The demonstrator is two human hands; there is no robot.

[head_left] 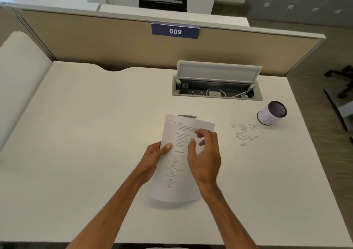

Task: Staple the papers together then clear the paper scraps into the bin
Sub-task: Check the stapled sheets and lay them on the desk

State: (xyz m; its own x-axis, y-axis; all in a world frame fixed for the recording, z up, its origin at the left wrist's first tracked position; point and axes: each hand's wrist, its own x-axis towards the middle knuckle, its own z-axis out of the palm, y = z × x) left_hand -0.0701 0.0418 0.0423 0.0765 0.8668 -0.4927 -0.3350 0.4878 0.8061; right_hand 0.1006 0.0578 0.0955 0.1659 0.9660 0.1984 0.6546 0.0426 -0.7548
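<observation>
A stack of printed papers [176, 168] is held above the white desk [86, 134], near its middle. My left hand [153, 158] grips the stack's left edge, thumb on top. My right hand [204, 153] hovers over the right half of the sheets with fingers spread and curled, holding nothing. A dark stapler [188, 116] peeks out just behind the top edge of the papers, mostly hidden. A heap of small white paper scraps [245, 132] lies on the desk to the right. Beyond it stands a small round bin [271, 113] with a white label, its dark opening tilted towards me.
An open cable hatch [216, 88] with its lid raised and white cables inside sits at the back of the desk. A beige partition with a "009" sign [175, 31] runs behind. An office chair base [342, 80] is on the floor at the right.
</observation>
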